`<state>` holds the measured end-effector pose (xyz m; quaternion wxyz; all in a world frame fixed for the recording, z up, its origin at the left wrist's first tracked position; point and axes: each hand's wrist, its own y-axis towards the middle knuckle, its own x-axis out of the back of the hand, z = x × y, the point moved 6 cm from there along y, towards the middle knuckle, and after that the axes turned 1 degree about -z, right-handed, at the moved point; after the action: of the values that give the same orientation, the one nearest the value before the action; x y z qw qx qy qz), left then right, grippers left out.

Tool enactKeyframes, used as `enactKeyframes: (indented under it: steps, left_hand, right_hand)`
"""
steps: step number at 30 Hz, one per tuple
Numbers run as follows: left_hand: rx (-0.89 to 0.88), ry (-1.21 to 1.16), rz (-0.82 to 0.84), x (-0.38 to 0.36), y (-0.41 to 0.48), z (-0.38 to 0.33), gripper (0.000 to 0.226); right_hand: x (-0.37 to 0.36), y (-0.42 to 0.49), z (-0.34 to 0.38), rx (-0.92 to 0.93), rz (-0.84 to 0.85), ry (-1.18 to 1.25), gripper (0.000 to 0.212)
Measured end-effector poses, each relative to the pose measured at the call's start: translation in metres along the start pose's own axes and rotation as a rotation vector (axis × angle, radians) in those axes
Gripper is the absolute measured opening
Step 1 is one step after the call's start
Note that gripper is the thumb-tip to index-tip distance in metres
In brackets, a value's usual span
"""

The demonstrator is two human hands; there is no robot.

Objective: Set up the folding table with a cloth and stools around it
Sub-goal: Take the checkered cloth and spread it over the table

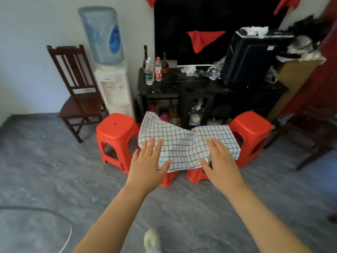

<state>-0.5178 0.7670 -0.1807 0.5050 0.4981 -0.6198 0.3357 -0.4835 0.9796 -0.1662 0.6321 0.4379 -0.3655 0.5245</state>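
A white cloth with a dark grid pattern (pixel 184 141) lies draped over a red plastic stool whose legs (pixel 168 178) show beneath it. Two more red stools stand beside it, one on the left (pixel 116 132) and one on the right (pixel 252 130). My left hand (pixel 147 161) reaches toward the cloth's near left edge with fingers spread and straight. My right hand (pixel 218 159) stretches over the cloth's near right part, fingers straight. Neither hand holds anything. No folding table is in view.
A dark wooden chair (pixel 78 92) and a water dispenser (pixel 111 70) stand at the back left. A cluttered black cabinet (pixel 200 88) with bottles and a dark suitcase (pixel 249 59) is behind the stools. Grey floor (pixel 54 179) stretches in front, with a cable (pixel 54 212) at left.
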Motion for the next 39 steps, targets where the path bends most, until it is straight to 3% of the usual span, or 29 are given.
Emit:
enactKeyframes:
  steps: [7,12,19,29,39]
  left_hand:
    - [-0.02,-0.019,0.1,-0.059,0.113,0.007,0.088]
    - [-0.025,-0.039,0.182,-0.091,0.2,0.015,0.075]
    - [-0.149,-0.046,0.339,-0.151,0.279,-0.03,0.073]
    - [-0.135,-0.04,0.499,-0.266,0.341,-0.125,0.073]
    - [-0.077,0.037,0.692,-0.45,0.406,-0.229,0.072]
  right_hand:
    - [-0.044,0.089,-0.046,-0.078,0.083,-0.024,0.065]
    - [-0.068,0.164,-0.083,-0.201,0.122,0.007,0.064]
    - [-0.1,0.204,-0.154,-0.358,0.166,0.046,0.063]
    - [-0.15,0.23,-0.318,-0.465,0.4,0.039,0.063]
    - [-0.219,0.301,-0.523,-0.522,0.527,0.122,0.055]
